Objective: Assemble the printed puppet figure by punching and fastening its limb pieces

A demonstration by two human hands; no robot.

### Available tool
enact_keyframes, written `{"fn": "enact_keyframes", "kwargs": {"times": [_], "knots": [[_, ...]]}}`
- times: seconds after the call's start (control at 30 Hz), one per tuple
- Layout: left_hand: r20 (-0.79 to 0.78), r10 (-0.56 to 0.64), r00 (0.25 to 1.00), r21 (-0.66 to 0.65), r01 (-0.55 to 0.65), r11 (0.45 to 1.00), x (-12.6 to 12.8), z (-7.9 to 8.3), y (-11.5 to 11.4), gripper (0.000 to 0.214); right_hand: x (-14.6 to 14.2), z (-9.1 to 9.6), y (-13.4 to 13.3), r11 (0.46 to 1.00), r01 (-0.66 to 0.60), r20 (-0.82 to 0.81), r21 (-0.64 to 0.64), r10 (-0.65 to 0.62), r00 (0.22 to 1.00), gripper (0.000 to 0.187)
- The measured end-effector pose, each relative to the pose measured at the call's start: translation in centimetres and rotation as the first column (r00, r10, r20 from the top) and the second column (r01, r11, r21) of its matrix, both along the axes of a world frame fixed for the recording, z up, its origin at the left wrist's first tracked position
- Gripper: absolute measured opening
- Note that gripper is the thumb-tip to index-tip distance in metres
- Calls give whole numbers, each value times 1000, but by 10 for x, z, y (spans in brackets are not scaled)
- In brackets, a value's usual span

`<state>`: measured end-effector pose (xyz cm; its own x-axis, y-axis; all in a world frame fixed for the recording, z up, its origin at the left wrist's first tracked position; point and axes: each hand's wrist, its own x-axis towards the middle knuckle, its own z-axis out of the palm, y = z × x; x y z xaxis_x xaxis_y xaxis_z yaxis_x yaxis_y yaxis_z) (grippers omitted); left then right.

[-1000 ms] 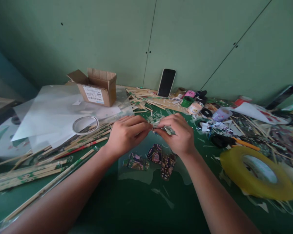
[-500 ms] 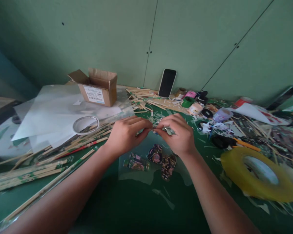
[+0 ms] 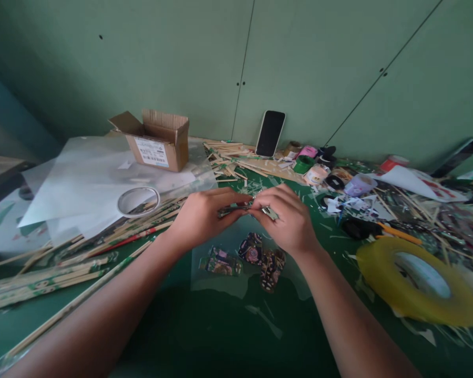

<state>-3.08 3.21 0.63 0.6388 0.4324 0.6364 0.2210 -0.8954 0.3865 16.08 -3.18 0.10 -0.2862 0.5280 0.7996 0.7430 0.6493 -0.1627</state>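
Grip of left hand and right hand: fingertips meeting, both pinching a small shiny piece above the counter, mid-scene. Finger-and-thumb hold appears suited to the piece's small size; fingers hide its detail. Three patterned pieces lie nearer on a clear sheet, presumably for easy reach. Tape roll rests at right, apparently kept out of the hands' way.
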Motion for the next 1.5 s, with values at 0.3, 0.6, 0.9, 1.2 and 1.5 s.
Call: {"fn": "enact_keyframes", "kwargs": {"times": [0.3,0.6,0.9,1.2,1.5], "knots": [[89,35,995,-68,-29,997,2,-1,-2,16,-4,-1,-2,994,81,14,67,-83,996,13],[39,-4,999,150,-2,989,-1,4,-2,13,-4,1,-1,998,60,-11,32,-59,998,8],[36,24,999,287,-33,957,0,-2,1,15,-2,1,-1,998,66,54,-13,-65,996,6],[82,80,993,75,-86,994,0,3,-5,15,-7,4,-4,985,174,-4,-5,-174,985,14],[275,352,895,-799,8,602,13,-9,-1,18,-3,10,-9,937,303,-140,172,-281,949,5]]}}
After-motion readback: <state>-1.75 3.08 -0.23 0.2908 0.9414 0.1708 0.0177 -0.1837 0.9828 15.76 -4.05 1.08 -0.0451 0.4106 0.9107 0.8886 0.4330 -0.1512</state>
